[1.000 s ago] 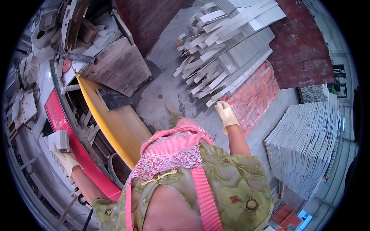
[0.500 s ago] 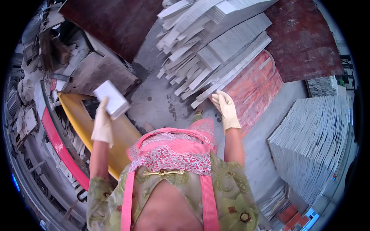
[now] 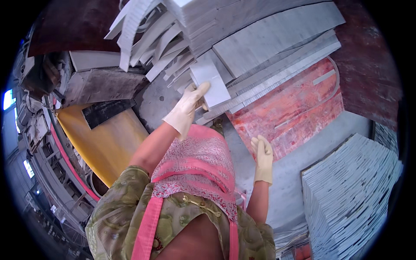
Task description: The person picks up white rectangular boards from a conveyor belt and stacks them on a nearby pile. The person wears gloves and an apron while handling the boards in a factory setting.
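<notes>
Gripped in my left hand [image 3: 185, 106], which wears a cream glove, is a stack of white rectangular tiles [image 3: 211, 84]; how many is hard to make out. The thumb lies over its top face and the fingers go underneath. The stack is over the near end of a pile of long grey-white stone strips [image 3: 277, 45]; whether it touches them I cannot tell. My right hand [image 3: 263, 158], gloved too, is held up beside a red mottled sheet [image 3: 299, 106]. Its fingers are extended close together, with nothing in them.
Tall stacked thin slabs [image 3: 346, 190] stand at the right. On the left are a curved yellow panel [image 3: 119, 145] with a dark bar [image 3: 106, 113] across it, and a weathered board [image 3: 102, 86]. Dark red panels [image 3: 362, 56] border the strip pile. Grey floor [image 3: 158, 104] shows between.
My left hand has carried the white tiles from the left, over to the strip pile. My right hand has come lower and nearer. The view has turned and closed in on the pile.
</notes>
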Demonstrator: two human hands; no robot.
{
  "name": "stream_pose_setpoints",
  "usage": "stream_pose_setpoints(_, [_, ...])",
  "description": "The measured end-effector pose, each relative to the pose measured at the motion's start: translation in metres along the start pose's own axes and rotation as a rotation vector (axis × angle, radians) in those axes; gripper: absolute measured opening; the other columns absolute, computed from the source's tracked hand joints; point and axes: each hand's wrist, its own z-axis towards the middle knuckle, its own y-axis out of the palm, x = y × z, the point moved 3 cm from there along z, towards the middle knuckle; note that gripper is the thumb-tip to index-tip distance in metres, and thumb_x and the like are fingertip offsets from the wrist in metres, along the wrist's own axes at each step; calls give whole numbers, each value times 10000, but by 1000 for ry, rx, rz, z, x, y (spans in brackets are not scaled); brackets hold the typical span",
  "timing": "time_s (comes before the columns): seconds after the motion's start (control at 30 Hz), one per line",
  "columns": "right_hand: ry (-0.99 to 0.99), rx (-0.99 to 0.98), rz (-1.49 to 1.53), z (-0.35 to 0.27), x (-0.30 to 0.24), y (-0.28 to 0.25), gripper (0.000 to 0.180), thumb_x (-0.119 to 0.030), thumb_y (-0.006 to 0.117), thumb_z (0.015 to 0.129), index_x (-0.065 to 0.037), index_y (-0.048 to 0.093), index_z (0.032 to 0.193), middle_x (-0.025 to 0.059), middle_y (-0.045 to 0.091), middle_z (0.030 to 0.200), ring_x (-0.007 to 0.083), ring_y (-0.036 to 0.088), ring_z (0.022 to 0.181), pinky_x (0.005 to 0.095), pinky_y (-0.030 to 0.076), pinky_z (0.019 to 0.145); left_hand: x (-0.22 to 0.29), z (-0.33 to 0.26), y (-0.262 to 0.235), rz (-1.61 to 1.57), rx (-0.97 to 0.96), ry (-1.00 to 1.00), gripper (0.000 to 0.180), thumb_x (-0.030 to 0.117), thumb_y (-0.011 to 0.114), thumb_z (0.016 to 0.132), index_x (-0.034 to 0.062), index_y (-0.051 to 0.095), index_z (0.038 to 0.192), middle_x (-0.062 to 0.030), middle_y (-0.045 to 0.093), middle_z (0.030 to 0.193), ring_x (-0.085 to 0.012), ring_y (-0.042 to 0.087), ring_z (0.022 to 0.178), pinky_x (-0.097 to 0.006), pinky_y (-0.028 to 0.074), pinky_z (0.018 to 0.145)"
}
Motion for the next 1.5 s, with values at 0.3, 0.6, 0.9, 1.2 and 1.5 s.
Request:
stream_pose_setpoints(0.3, [-3, -105, 80, 45, -24, 74, 437, -178, 500, 1073, 91, 492, 1416, 258, 629, 1332, 304, 639, 1230, 378, 495, 1077, -5, 51, 18, -77, 94, 47, 553, 366, 761, 912, -28, 550, 1236, -86, 670, 984, -161, 654, 796, -306, 517, 674])
stream_pose_setpoints(0.6, [-378, -22, -282, 34, -125, 163, 581, -220, 598, 997, 76, 446, 1473, 267, 548, 1443, 364, 518, 1364, 405, 376, 1157, 9, 60, 18, -91, 15, 51, 589, 329, 734, 944, -38, 509, 1348, -113, 642, 1173, -190, 654, 951, -365, 523, 863])
stream_pose_setpoints(0.9, [-900, -17, -1339, 71, -153, 252, 842, -290, 828, 777, -83, 449, 1500, 234, 474, 1454, 375, 470, 1325, 457, 395, 1128, 26, 92, -13, 416, -157, -355, 622, 490, 650, 967, -60, 628, 1255, -203, 684, 1107, -245, 686, 953, -367, 545, 892])
stream_pose_setpoints(1.2, [-887, -32, -1223, 95, -170, 237, 876, -207, 849, 715, -117, 458, 1495, 193, 548, 1404, 387, 595, 1154, 456, 492, 1009, 23, 94, -15, 541, -97, -476, 547, 395, 591, 990, -106, 617, 1208, -273, 648, 1206, -292, 663, 1118, -390, 520, 997])
stream_pose_setpoints(1.5, [-908, 116, -1256, 117, -213, 188, 827, -169, 832, 731, -64, 471, 1468, 230, 500, 1435, 394, 550, 1215, 432, 480, 1038, -21, 121, -22, -170, -93, -371, 527, 147, 571, 987, -86, 437, 1441, -262, 439, 1514, -335, 466, 1399, -451, 344, 1209])
